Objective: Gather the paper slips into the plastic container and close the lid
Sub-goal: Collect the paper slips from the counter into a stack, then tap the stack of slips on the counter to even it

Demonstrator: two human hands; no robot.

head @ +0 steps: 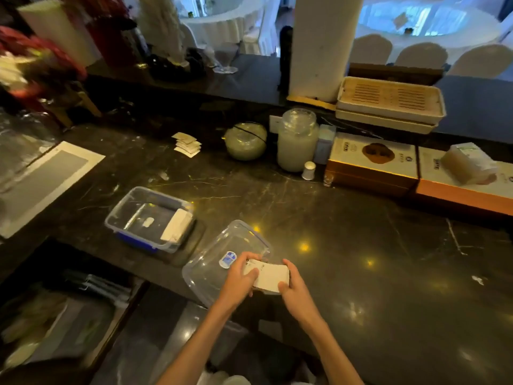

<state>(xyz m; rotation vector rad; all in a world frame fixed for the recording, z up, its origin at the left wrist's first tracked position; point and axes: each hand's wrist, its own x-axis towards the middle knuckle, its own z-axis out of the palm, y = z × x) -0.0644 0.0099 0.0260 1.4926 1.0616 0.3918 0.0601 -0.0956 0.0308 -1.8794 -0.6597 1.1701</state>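
Both hands hold one stack of white paper slips (268,275) above the near edge of the dark marble counter. My left hand (241,276) grips its left end, my right hand (291,286) its right end. Under the hands lies the clear plastic lid (219,262) with a blue-and-white sticker, overhanging the counter edge. To the left stands the clear plastic container (151,218) with blue clips, open, with a bundle of white slips (177,225) leaning at its right end. Several more slips (187,144) lie fanned out far back on the counter.
A round glass bowl (245,141), a lidded glass jar (297,140) and a small white shaker (308,170) stand at the back. Orange-sided boxes (372,165) and stacked trays (388,102) fill the back right. A white-framed board (41,184) lies at the left.
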